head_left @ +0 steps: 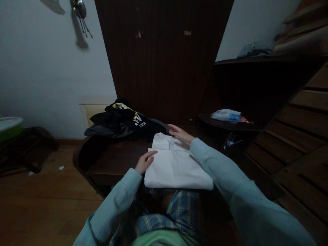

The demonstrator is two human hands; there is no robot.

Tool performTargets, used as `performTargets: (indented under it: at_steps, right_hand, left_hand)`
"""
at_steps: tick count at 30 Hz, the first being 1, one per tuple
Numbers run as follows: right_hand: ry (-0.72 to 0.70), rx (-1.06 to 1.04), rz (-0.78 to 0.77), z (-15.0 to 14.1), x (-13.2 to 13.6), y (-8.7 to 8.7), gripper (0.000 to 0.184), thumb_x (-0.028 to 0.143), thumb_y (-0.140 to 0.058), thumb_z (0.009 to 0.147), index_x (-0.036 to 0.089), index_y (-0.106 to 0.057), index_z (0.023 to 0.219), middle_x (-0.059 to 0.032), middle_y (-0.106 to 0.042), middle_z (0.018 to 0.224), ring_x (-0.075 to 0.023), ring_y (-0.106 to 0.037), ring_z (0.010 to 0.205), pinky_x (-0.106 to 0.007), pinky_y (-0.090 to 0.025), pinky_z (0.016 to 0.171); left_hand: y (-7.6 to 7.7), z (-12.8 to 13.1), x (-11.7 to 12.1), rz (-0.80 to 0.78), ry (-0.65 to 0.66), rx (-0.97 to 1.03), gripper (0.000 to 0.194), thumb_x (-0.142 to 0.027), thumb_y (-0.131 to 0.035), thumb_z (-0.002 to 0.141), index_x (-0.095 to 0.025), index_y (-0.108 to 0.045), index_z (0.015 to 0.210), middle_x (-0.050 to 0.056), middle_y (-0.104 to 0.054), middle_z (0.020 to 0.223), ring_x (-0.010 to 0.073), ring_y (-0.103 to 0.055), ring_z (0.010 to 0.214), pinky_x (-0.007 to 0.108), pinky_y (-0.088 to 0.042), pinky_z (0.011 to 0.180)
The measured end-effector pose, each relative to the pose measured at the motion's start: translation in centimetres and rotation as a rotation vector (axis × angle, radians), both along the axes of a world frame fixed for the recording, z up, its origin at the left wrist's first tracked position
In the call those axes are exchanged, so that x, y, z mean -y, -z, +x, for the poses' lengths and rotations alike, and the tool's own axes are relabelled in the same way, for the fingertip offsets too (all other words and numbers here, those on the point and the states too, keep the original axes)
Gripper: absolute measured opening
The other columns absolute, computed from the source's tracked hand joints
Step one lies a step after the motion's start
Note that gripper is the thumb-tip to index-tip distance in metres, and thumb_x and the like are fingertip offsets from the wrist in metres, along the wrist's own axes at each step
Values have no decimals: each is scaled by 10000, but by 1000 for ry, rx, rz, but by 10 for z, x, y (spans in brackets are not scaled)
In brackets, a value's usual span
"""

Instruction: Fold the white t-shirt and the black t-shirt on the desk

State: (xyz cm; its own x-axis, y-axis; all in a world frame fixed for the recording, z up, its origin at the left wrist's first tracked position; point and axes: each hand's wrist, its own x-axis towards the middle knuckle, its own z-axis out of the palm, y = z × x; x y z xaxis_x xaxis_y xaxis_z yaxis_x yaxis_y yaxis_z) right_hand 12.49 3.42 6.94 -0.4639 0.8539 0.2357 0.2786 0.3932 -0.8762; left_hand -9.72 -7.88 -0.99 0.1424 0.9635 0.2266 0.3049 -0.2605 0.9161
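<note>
A folded white garment [176, 165] lies on a dark wooden table [112, 159] in front of me. My left hand [145, 161] rests at the garment's left edge, fingers curled onto the cloth. My right hand [179, 133] reaches past the far end of the garment near its collar, fingers stretched out flat and touching the fabric. Both my arms are in light blue sleeves.
A pile of dark clothes [123, 123] with yellow and white print sits at the table's far side. A dark wooden wardrobe [164, 61] stands behind. A shelf at right holds a plastic packet [227, 115]. Wooden stairs [304, 112] rise at right. Wooden floor [38, 201] lies left.
</note>
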Motion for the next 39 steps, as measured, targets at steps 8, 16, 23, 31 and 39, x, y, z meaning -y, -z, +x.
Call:
performTargets:
  at_steps: [8, 16, 23, 31, 39]
  right_hand:
    - [170, 489, 5, 88, 38, 27, 251, 393, -644, 604, 188, -645, 748, -7, -589, 642, -152, -525, 614, -301, -421, 639]
    - [256, 398, 25, 108, 59, 45, 272, 364, -696, 471, 181, -518, 565, 16, -505, 652, -140, -469, 632, -261, -369, 591]
    - [262, 31, -196, 96, 81, 11, 265, 361, -617, 563, 189, -447, 671, 65, -430, 575, -99, -429, 538, -219, -329, 516]
    - [523, -230, -209, 86, 36, 5, 235, 335, -621, 552, 186, -479, 666, 45, -517, 588, -108, -489, 548, -218, -371, 512]
    - [606, -175, -308, 89, 28, 59, 153, 197, -653, 496, 190, -511, 552, 27, -558, 498, -143, -539, 506, -257, -422, 499]
  left_hand:
    - [-3, -1, -1, -61, -21, 37, 447, -363, -560, 670, -136, -597, 1053, 98, -590, 1111, 227, -518, 1042, 368, -352, 942]
    - [-7, 2, -1, -67, -27, 77, 496, -403, -598, 633, -113, -610, 1035, 116, -586, 1120, 239, -507, 1065, 373, -328, 964]
    - [-48, 7, 12, 45, 13, 23, 385, -267, -556, 675, -142, -620, 1034, 80, -607, 1094, 211, -526, 1038, 338, -340, 958]
    - [-60, 13, -56, 72, -126, 137, 451, -159, -568, 643, -134, -576, 1093, 80, -544, 1197, 207, -460, 1130, 325, -293, 1001]
    - [5, 15, -90, -197, -155, 161, 426, -115, -608, 590, -96, -603, 1015, 125, -557, 1166, 229, -499, 1084, 341, -365, 940]
